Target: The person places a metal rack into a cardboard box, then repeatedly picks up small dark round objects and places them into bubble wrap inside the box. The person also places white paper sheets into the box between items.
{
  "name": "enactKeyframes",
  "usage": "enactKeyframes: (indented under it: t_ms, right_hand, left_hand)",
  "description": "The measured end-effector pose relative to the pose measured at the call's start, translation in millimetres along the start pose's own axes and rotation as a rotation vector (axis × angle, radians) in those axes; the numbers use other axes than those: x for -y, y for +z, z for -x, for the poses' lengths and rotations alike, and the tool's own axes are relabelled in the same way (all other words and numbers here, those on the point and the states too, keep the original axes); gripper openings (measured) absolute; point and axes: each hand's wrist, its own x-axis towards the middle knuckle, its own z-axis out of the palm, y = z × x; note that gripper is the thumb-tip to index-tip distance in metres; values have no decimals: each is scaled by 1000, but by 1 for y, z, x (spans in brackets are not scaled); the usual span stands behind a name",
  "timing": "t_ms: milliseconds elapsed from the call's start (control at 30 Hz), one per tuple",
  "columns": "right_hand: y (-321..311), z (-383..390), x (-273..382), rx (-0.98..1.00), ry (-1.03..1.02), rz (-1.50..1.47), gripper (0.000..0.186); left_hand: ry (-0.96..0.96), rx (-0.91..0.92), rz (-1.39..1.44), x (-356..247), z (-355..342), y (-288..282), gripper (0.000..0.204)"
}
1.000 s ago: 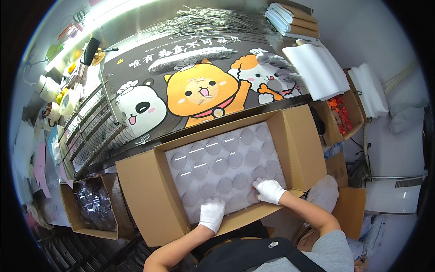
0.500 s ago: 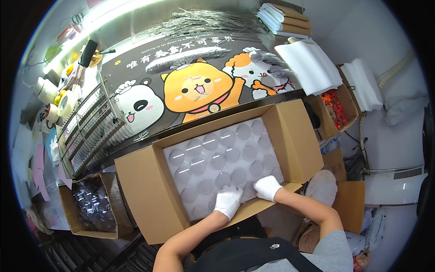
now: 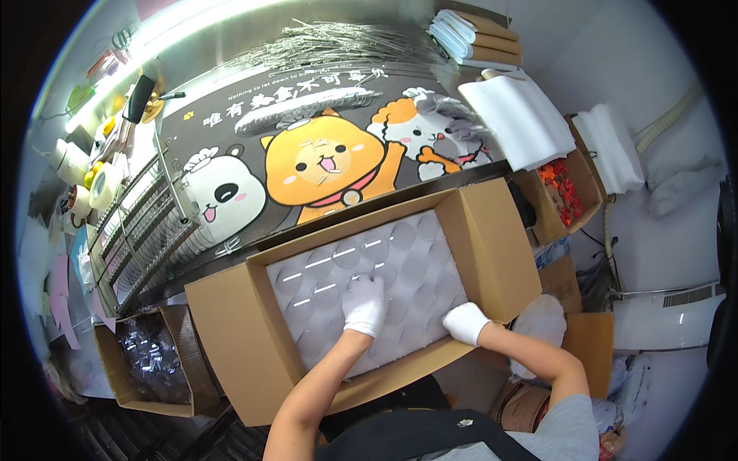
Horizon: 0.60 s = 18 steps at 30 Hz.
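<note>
An open cardboard box (image 3: 219,330) holds a white layer (image 3: 419,323) with rows of clear, round plastic pieces (image 3: 350,255). Over the middle of these pieces is my left hand (image 3: 364,306) in a white glove, fingers bent down onto them. My right hand (image 3: 465,323), also gloved, is curled at the right front part of the layer, beside the box wall. Whatever either set of fingertips holds, if anything, is hidden.
Behind the box is a counter mat with cartoon animals (image 3: 323,161), bundled silver sticks (image 3: 330,42), a wire rack (image 3: 131,230) and white foam sheets (image 3: 511,115). Boxes hold clear pieces (image 3: 154,357) at left and red pieces (image 3: 560,192) at right.
My left hand has moved from the front of the box up and inward to the middle of the layer. My right hand has shifted slightly rightward. The view has shifted a little.
</note>
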Motion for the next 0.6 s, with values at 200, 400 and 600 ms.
enactKeyframes:
  t_ms: [200, 400, 600]
  right_hand:
    - [-84, -1, -75, -98, -32, -536, 26]
    - [-172, -74, -297, -986, 619, -497, 17]
    - [-143, -94, -397, -630, 793, -31, 15]
  left_hand:
    - [-19, -60, 4, -13, -19, 8, 21]
    - [138, -34, 29, -46, -34, 15, 33]
    - [140, -48, 213, -35, -30, 0, 35]
